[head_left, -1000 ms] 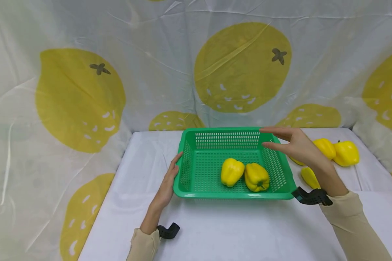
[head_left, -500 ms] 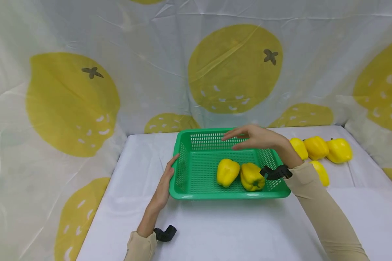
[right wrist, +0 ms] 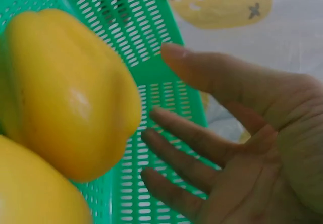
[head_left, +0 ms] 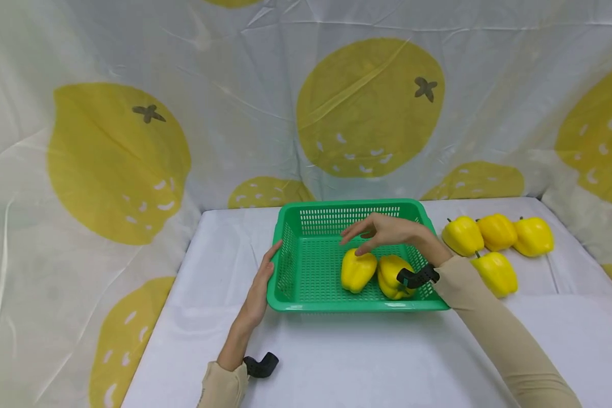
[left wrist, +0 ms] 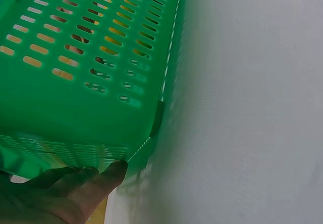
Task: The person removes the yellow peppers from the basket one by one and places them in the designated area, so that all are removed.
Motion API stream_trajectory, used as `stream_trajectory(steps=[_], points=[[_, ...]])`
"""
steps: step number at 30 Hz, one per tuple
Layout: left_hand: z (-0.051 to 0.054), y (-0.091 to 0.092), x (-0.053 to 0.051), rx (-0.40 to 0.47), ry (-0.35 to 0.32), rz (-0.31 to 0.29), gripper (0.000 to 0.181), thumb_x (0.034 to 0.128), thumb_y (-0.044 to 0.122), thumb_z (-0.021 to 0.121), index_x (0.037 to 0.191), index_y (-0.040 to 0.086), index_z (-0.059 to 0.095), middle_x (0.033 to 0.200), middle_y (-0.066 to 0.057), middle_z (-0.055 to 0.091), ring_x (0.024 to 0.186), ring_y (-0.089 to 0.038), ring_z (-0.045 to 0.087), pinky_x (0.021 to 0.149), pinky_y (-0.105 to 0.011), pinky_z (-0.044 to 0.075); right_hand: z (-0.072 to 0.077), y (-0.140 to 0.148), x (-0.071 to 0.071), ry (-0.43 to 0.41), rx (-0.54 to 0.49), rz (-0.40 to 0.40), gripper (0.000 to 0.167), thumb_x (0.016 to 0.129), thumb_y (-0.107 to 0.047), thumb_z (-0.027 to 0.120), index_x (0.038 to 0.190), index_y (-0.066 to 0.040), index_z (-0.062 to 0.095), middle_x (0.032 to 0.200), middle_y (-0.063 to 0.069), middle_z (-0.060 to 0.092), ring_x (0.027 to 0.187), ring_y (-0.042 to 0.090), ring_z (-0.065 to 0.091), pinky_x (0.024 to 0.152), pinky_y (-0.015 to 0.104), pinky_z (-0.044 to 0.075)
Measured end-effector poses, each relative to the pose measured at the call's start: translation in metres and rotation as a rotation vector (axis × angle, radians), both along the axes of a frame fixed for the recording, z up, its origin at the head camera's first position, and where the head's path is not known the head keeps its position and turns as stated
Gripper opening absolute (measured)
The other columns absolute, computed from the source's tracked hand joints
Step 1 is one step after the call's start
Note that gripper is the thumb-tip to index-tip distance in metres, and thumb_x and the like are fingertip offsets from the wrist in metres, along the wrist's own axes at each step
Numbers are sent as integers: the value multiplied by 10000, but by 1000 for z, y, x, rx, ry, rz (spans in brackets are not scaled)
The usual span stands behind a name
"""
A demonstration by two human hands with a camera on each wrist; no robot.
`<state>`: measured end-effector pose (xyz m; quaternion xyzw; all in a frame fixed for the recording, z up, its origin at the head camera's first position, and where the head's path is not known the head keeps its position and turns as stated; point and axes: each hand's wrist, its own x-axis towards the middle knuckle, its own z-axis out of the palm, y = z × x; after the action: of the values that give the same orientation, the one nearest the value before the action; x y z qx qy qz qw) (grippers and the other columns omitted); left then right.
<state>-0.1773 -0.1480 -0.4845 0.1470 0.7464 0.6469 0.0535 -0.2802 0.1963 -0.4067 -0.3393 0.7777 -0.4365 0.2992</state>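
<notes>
A green perforated basket [head_left: 316, 306] holds two yellow peppers side by side, the left one [head_left: 358, 272] and the right one [head_left: 394, 275]. My left hand [head_left: 255, 294] rests against the basket's left side, its fingers fairly straight on the outer wall; the left wrist view shows those fingers [left wrist: 86, 188] at the basket's corner. Over the basket, my right hand [head_left: 387, 231] hangs with thumb and fingers spread above the left pepper. In the right wrist view that hand [right wrist: 242, 148] is beside the pepper [right wrist: 75, 93], nothing between its fingers.
Right of the basket, several yellow peppers lie on the white cloth: three in a back row, one of them at the far right [head_left: 532, 237], and one nearer [head_left: 497, 274]. A curtain with a lemon print [head_left: 372, 107] hangs behind the table.
My right hand has moved left from the basket's right edge and lowered over the left pepper, uncovering the peppers on the cloth. My left hand stays at the basket's left side.
</notes>
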Motion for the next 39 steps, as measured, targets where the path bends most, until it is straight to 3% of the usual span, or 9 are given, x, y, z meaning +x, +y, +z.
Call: stream_trajectory(steps=[6, 13, 23, 31, 39], points=[[-1, 0, 0, 3, -8, 1, 516, 1147, 393, 141, 1653, 315, 205, 1743, -13, 121, 1605, -282, 96, 1251, -619, 86, -6, -2, 0, -29, 1, 74, 286, 928, -85, 772, 1210, -40, 761, 1490, 264, 554, 1454, 379, 474, 1144, 546, 442], [-2, 1, 0, 4, -9, 4, 514, 1145, 404, 144, 1650, 335, 209, 1741, 5, 123, 1604, -261, 95, 1257, -605, 80, -11, -5, 3, -60, 72, 55, 288, 891, -73, 807, 1176, -101, 783, 1464, 216, 598, 1453, 368, 475, 1054, 414, 538], [-3, 1, 1, 1, 0, 17, 509, 1144, 407, 146, 1644, 347, 222, 1738, 28, 132, 1609, -240, 84, 1264, -597, 70, -12, -8, 4, -41, 87, 36, 278, 883, -52, 807, 1153, -110, 782, 1373, 160, 679, 1426, 342, 508, 1110, 492, 487], [-2, 1, 1, 0, -6, 14, 512, 1144, 409, 147, 1647, 340, 212, 1743, 4, 113, 1605, -259, 83, 1256, -617, 80, -13, -10, 3, 34, 56, 13, 272, 933, -23, 737, 1200, -68, 759, 1432, 229, 616, 1430, 389, 489, 1126, 540, 462], [-2, 0, 0, 3, -20, 24, 500, 1145, 401, 151, 1637, 364, 228, 1735, 35, 130, 1582, -245, 134, 1245, -591, 106, -11, -13, -1, 44, 50, -41, 285, 954, 4, 701, 1228, -60, 743, 1475, 241, 575, 1459, 381, 461, 1133, 507, 464]])
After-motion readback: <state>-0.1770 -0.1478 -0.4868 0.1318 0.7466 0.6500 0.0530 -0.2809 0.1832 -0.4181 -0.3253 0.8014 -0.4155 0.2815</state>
